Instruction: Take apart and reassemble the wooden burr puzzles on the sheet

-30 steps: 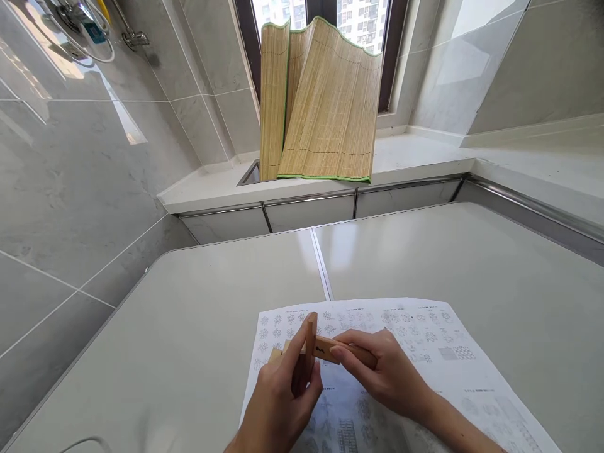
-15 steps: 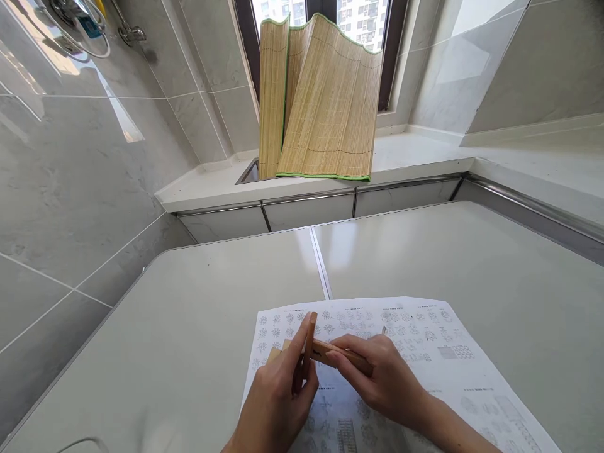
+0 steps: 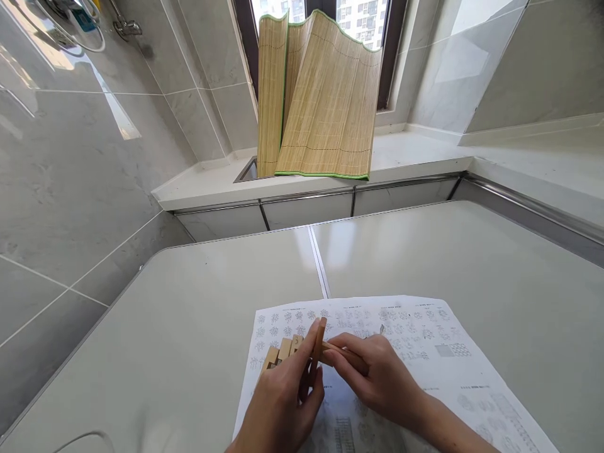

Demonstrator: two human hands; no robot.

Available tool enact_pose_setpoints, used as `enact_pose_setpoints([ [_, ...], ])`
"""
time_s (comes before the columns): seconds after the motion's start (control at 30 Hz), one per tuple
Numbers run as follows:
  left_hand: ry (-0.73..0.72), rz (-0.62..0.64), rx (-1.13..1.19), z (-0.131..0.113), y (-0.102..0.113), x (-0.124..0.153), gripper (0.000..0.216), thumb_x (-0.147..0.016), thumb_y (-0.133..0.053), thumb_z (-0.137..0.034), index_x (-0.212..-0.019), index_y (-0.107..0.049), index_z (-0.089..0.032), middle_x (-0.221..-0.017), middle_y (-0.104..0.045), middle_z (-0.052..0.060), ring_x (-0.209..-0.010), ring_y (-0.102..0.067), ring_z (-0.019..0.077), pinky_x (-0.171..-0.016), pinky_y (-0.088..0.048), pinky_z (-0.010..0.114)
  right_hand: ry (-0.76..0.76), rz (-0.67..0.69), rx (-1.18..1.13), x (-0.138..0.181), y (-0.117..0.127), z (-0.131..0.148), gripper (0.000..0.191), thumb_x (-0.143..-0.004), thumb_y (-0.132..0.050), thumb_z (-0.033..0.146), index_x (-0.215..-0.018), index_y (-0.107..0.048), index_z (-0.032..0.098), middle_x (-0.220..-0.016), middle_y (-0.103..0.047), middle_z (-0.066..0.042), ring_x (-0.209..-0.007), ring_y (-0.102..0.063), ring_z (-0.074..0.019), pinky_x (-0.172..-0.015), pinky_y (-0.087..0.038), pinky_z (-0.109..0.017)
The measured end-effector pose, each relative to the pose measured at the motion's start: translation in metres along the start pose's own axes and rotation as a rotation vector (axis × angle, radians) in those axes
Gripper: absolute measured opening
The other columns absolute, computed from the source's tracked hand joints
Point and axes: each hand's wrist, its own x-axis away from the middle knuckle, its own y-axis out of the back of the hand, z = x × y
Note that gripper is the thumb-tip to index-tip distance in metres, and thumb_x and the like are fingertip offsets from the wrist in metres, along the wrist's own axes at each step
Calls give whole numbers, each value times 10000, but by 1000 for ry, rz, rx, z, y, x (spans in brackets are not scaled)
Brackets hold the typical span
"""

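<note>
My left hand [image 3: 285, 396] is closed around a wooden puzzle stick [image 3: 320, 333] that stands nearly upright above the printed sheet [image 3: 472, 390]. My right hand [image 3: 384, 374] pinches a second wooden stick [image 3: 353, 360], pointing left. Its end meets the upright stick, or lies just behind it; I cannot tell which. Several paler notched wooden pieces [image 3: 284, 349] lie side by side on the sheet beyond my left hand, one marked with a 3. My fingers hide the lower part of the upright stick.
Rows of small line drawings cover the sheet, which rests on a pale table [image 3: 189, 314] with a seam down its middle. A thin cable [image 3: 89, 434] lies at the near left. Behind the table, a folded bamboo mat [image 3: 330, 107] leans at the window above a white ledge [image 3: 406, 151].
My left hand has shifted slightly right with the upright stick, uncovering more of the notched pieces. Less of the right hand's stick shows now. The view has moved a little.
</note>
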Motion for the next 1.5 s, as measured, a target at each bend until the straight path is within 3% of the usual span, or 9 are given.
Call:
enact_pose_setpoints([
  [0.1,-5,-39,17,-1,-1,1,716,-987,-512,-171,-1634,-291,-385,-727,-624,-27,-547,-501,133,-561,-468,216,-37,-2,-52,-1,0,2,372,-1060,-491,483,-956,-719,208,-581,-490,28,-509,-363,-124,-525,-297,-273],
  [0.23,-34,-114,4,-1,0,0,689,-984,-515,-169,-1608,-350,-408,-777,-672,-23,-529,-469,117,-553,-467,203,-74,5,-161,-4,3,6,394,-1065,-466,524,-940,-669,210,-558,-371,66,-507,-307,-119,-516,-260,-272],
  [0.4,1,-147,-103,4,4,-2,628,-1011,-505,-197,-1597,-376,-384,-781,-655,-21,-595,-493,120,-585,-459,189,-160,190,-370,-7,8,9,405,-1077,-420,548,-922,-574,207,-585,-358,79,-523,-323,-113,-506,-278,-254],
  [0.6,-27,-111,-95,9,6,-2,649,-1020,-481,-182,-1618,-313,-371,-703,-518,-61,-573,-437,102,-560,-404,174,-165,270,-369,-7,14,6,425,-1074,-425,556,-970,-604,185,-598,-417,69,-542,-388,-109,-545,-345,-245],
  [0.93,-34,-5,14,12,10,-4,676,-1009,-471,-174,-1630,-273,-357,-641,-387,-91,-558,-359,108,-539,-350,192,-192,306,-420,-8,14,5,496,-1056,-404,638,-967,-580,183,-562,-397,86,-501,-355,-91,-516,-327,-229],
  [1.2,-50,98,28,6,16,-4,689,-1001,-467,-165,-1632,-284,-373,-703,-449,-59,-583,-380,118,-560,-381,204,-190,348,-403,-8,13,9,473,-1058,-404,632,-931,-541,198,-578,-403,81,-514,-359,-95,-521,-329,-235],
  [1.33,-55,52,28,-1,11,-3,684,-1005,-458,-163,-1631,-287,-379,-768,-533,-31,-578,-381,121,-553,-393,211,-188,321,-467,-8,8,7,450,-1061,-416,622,-860,-453,221,-603,-401,80,-530,-344,-94,-524,-319,-238],
  [1.5,-46,85,71,-1,9,-3,702,-994,-451,-158,-1644,-261,-345,-722,-510,-44,-560,-380,123,-534,-390,204,-164,309,-490,-8,3,3,516,-1076,-326,642,-773,-402,231,-578,-406,71,-525,-335,-101,-541,-331,-255],
])
